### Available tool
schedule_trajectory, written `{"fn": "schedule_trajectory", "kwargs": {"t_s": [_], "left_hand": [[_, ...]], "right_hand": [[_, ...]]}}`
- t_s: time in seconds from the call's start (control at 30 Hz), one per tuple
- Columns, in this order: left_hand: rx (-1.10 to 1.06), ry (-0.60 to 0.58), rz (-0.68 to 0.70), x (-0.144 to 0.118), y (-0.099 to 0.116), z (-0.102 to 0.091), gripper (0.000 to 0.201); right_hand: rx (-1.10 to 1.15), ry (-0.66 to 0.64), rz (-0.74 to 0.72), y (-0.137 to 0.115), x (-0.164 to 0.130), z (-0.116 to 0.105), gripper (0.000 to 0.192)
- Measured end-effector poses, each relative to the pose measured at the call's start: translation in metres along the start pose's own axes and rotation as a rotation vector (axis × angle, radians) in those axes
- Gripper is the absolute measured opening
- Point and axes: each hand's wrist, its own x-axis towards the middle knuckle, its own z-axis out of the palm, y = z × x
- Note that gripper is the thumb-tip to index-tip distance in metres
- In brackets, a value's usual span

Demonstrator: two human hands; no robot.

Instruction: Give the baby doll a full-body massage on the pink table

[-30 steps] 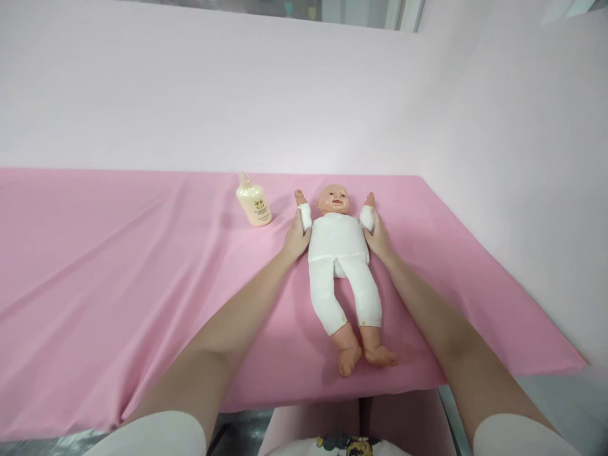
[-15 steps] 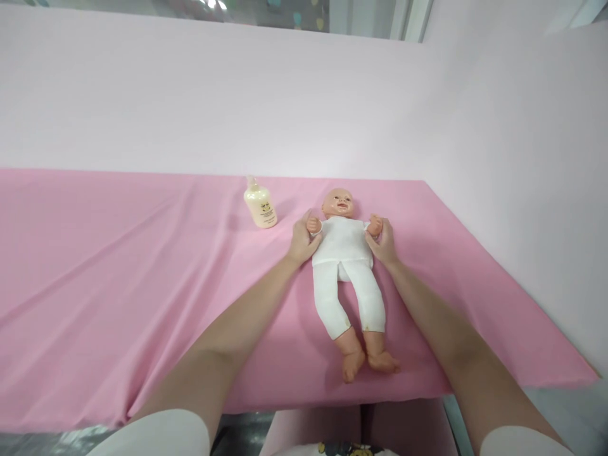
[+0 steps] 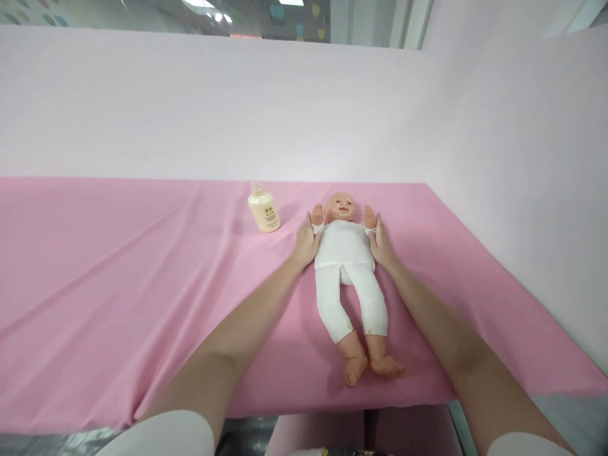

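Observation:
A baby doll (image 3: 344,247) with a white cloth body lies on its back, head toward the wall and bare feet toward me. My left hand (image 3: 305,242) is closed around the doll's arm on the left side, with the thumb by the white sleeve. On the other side, my right hand (image 3: 382,242) grips the opposite arm the same way. Both doll hands point up beside its head. Some of my fingers are hidden behind the doll's arms. Left of the doll stands a pale yellow pump bottle (image 3: 265,210) with a printed label, apart from my hands.
A pink cloth (image 3: 118,272) with folds on its left part covers the table. A white wall (image 3: 213,114) rises behind it, and another white wall (image 3: 532,158) runs along the right side. Above the back wall is a window (image 3: 266,22).
The doll's forearms have turned upward, so its hands now point up past its shoulders. My hands have shifted with them, still at its arms. The view has tilted slightly.

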Motion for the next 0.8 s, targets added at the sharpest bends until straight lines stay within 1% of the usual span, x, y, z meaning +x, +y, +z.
{"fn": "schedule_trajectory", "kwargs": {"t_s": [0.1, 0.17, 0.23, 0.3, 0.37, 0.47, 0.53, 0.6, 0.67, 0.8], "left_hand": [[0.022, 0.026, -0.013, 0.0, -0.009, 0.003, 0.086], [0.038, 0.018, -0.049, -0.001, -0.013, 0.004, 0.084], [0.081, -0.018, -0.121, -0.002, -0.014, 0.004, 0.078], [0.129, -0.069, -0.184, -0.002, -0.013, 0.003, 0.071], [0.159, -0.106, -0.206, -0.002, -0.012, 0.001, 0.066], [0.18, -0.129, -0.224, -0.001, -0.007, -0.002, 0.062], [0.17, -0.148, -0.265, -0.001, -0.002, -0.005, 0.062], [0.112, -0.169, -0.321, -0.001, 0.003, -0.008, 0.066], [0.016, -0.154, -0.344, -0.002, 0.007, -0.011, 0.074], [-0.133, -0.05, -0.284, -0.004, 0.008, -0.013, 0.091]], "right_hand": [[-0.033, 0.002, -0.019, 0.006, 0.0, -0.001, 0.068], [-0.049, 0.006, -0.021, 0.009, 0.0, -0.001, 0.064], [-0.054, 0.0, -0.001, 0.012, 0.0, -0.001, 0.06], [-0.051, -0.012, 0.026, 0.016, 0.0, 0.0, 0.059], [-0.053, -0.021, 0.057, 0.019, 0.0, 0.001, 0.061], [-0.065, -0.029, 0.106, 0.021, 0.0, 0.001, 0.064], [-0.05, -0.027, 0.139, 0.02, 0.0, 0.0, 0.066], [-0.012, -0.015, 0.16, 0.017, 0.0, -0.002, 0.067], [0.04, 0.011, 0.176, 0.014, 0.0, -0.004, 0.068], [0.177, 0.102, 0.212, 0.011, 0.0, -0.004, 0.074]]}}
